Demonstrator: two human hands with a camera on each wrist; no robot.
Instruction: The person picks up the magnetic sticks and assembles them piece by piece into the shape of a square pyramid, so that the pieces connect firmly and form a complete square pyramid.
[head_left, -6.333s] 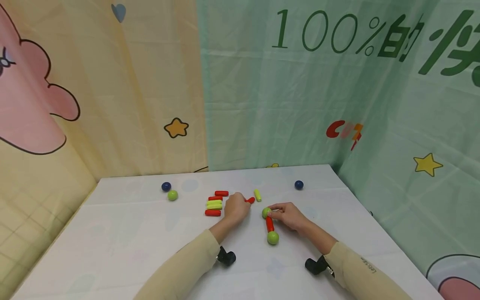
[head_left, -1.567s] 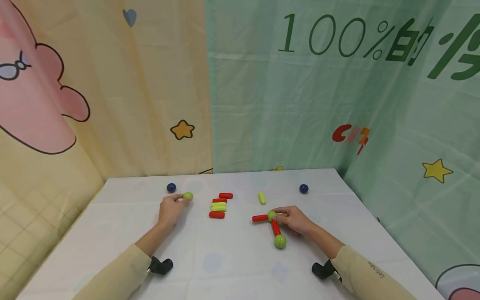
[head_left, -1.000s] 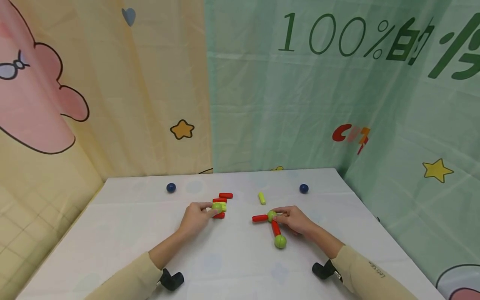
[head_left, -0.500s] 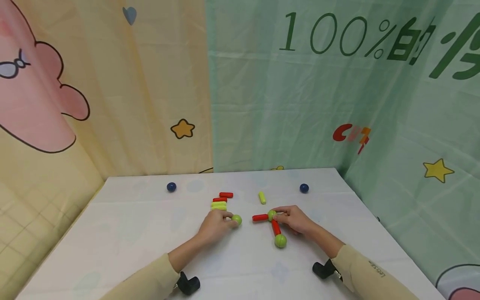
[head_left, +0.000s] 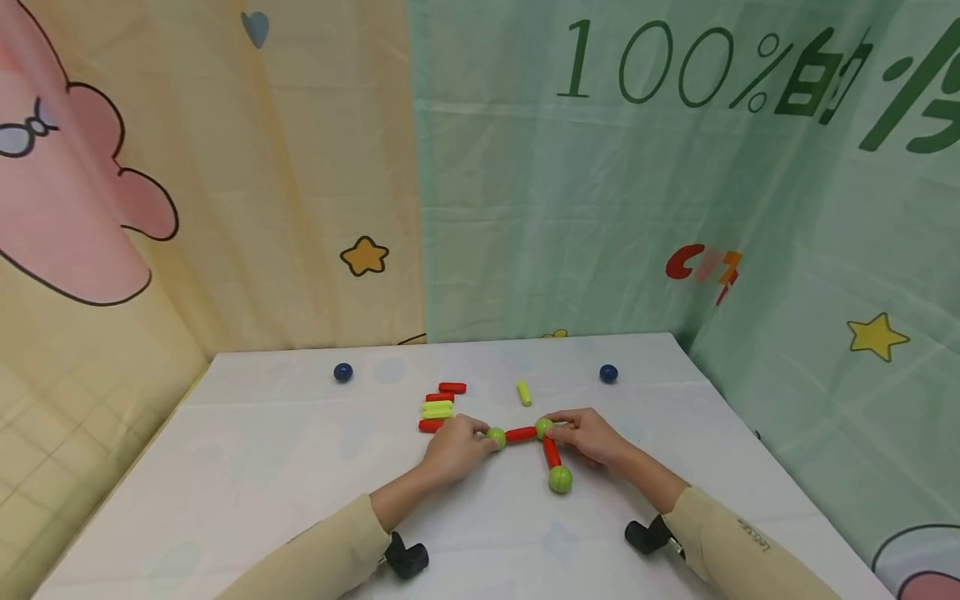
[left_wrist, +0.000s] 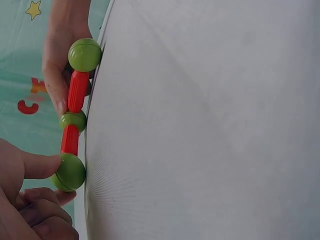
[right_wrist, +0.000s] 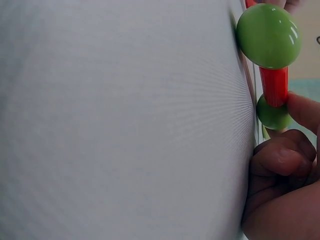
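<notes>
My left hand (head_left: 456, 450) pinches a green ball (head_left: 496, 437) between thumb and fingers, at the left end of a red rod (head_left: 521, 434). That rod's other end meets a second green ball (head_left: 543, 427), which my right hand (head_left: 588, 435) pinches from the right. From this corner ball another red rod (head_left: 552, 452) runs toward me to a third green ball (head_left: 560, 479) on the table. In the left wrist view, the balls (left_wrist: 70, 172) and rods form one chain. The right wrist view has the near ball (right_wrist: 269, 36) in front, partly hiding the rest.
Left of centre lie several red rods (head_left: 452, 387) and yellow-green rods (head_left: 437, 409). One yellow-green rod (head_left: 524, 392) lies apart behind the chain. Blue balls sit at the far left (head_left: 342, 372) and far right (head_left: 608, 373) of the white table (head_left: 225, 500).
My left hand first set a red rod at the corner ball, then took the green ball from the far left and carried it right to that rod's free end. My right hand keeps its pinch.
</notes>
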